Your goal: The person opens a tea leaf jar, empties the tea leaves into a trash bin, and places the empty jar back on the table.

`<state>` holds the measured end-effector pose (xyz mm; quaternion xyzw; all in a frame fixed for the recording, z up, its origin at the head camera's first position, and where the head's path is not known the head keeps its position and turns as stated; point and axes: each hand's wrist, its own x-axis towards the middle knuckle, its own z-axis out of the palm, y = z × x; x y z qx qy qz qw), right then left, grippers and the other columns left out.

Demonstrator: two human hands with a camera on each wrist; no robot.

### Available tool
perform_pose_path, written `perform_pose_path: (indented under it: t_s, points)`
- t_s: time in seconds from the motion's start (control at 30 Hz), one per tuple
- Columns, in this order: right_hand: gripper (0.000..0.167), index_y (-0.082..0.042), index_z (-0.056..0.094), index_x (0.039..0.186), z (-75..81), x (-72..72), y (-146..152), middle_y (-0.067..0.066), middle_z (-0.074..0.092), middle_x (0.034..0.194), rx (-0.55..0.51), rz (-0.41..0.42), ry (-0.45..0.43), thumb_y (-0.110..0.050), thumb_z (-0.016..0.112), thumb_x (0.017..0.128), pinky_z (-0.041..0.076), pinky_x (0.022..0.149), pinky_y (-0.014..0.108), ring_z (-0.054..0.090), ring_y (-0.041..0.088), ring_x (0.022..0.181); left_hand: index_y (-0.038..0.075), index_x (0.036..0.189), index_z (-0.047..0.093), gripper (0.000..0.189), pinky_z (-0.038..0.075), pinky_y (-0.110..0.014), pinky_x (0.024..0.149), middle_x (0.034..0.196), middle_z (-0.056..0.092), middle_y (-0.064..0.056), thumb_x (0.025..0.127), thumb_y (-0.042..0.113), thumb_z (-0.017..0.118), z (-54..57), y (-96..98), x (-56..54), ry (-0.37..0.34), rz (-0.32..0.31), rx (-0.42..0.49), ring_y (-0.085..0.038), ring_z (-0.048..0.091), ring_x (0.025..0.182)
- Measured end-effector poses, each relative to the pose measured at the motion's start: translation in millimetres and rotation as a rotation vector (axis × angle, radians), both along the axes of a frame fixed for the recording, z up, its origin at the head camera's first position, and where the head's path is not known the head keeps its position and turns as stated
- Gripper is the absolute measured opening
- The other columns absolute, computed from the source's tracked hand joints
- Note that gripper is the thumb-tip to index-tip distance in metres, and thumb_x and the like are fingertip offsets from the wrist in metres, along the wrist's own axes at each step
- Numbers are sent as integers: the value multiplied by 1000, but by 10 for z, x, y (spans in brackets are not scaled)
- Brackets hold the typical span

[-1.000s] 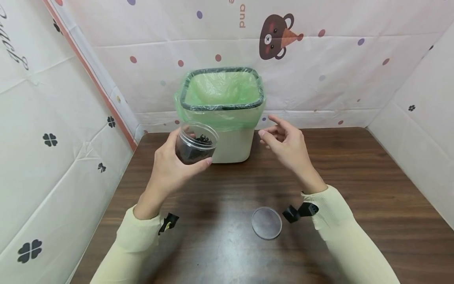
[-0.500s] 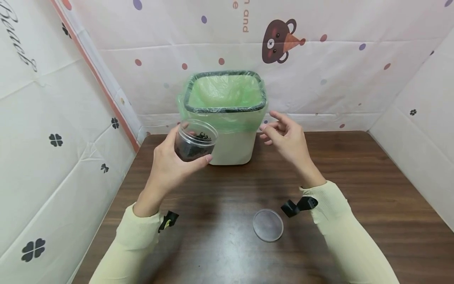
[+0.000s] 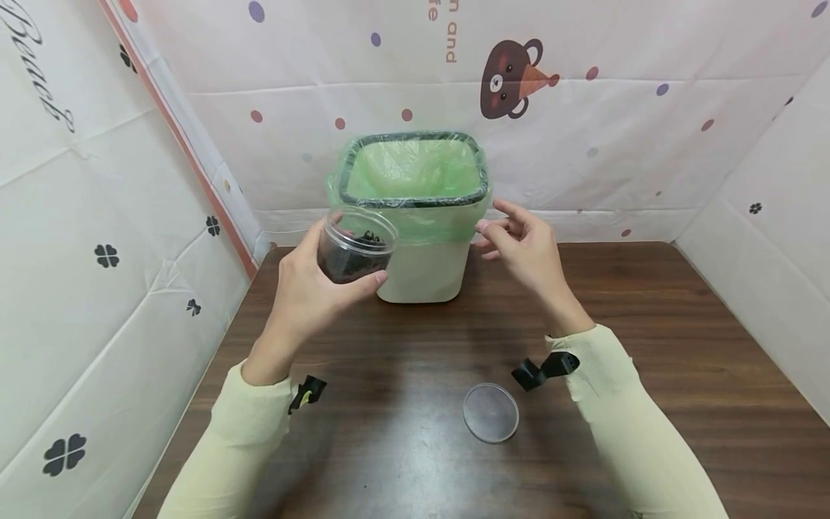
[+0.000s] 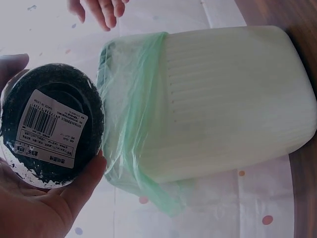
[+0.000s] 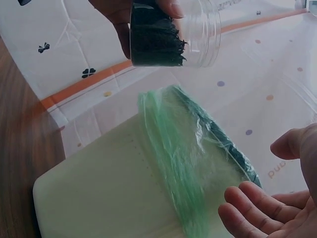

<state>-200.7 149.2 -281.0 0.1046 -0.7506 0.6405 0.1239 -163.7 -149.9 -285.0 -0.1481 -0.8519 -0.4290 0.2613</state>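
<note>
My left hand (image 3: pixel 311 281) grips a clear round plastic jar (image 3: pixel 357 249) partly filled with dark, dried, leaf-like bits (image 5: pixel 158 37). The jar has no lid on and is held up in front of the bin's left front. A white barcode label (image 4: pixel 52 129) shows on its bottom in the left wrist view. Beside the right front of the bin hovers my right hand (image 3: pixel 525 249), its fingers loosely bent with nothing between them. Behind both hands stands a pale trash bin (image 3: pixel 424 270) lined with a green plastic bag (image 3: pixel 408 169), its mouth facing up.
On the dark wooden table (image 3: pixel 622 360) lies a clear round lid (image 3: pixel 491 413), near the front and right of the middle. Patterned cloth sheets (image 3: pixel 596 144) hang behind the bin and at both sides. A black wrist camera (image 3: pixel 545 367) sits on the right sleeve.
The left hand has raised the jar slightly toward the bin's rim. The right hand keeps almost the same place and pose. The whole scene has shifted slightly down in view.
</note>
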Motion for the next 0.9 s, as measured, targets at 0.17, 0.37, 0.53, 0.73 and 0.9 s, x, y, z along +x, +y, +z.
perform_pose_path:
  t_s: [0.17,0.37,0.53,0.73,0.9]
  points:
    - [59,0,48,147,20,-36,-10,28,68,114,-31,3,-27,-22,68,96,59,74,36,73,17,81,18,142,55,91,47,-40,83,110,68,3,64,44,94,31,-7,-9,6,0,-3,-16,62,97]
    - [60,0,48,147,39,-89,-29,26,69,113,-64,-3,-41,-21,69,94,59,74,34,74,21,82,20,142,55,90,47,-40,82,109,68,4,64,45,93,69,-5,-9,-7,16,-8,-17,62,96]
    - [62,0,47,148,68,-121,-46,26,68,115,-53,-1,-59,-22,70,95,59,77,36,74,21,84,20,142,55,91,47,-41,83,111,68,3,64,46,93,99,-16,-23,-14,25,-12,-18,62,97]
    - [65,3,42,150,79,-152,-57,29,64,120,-50,26,-99,-21,69,96,58,79,34,73,19,86,19,142,55,90,47,-41,84,113,68,2,65,46,92,147,-21,-45,-14,8,-1,-17,62,100]
    - [65,4,40,150,58,-213,-76,30,64,121,-85,25,-120,-20,68,97,58,78,35,73,18,83,20,143,54,91,47,-41,85,116,67,3,65,47,92,159,-42,-53,-23,13,-6,-17,61,102]
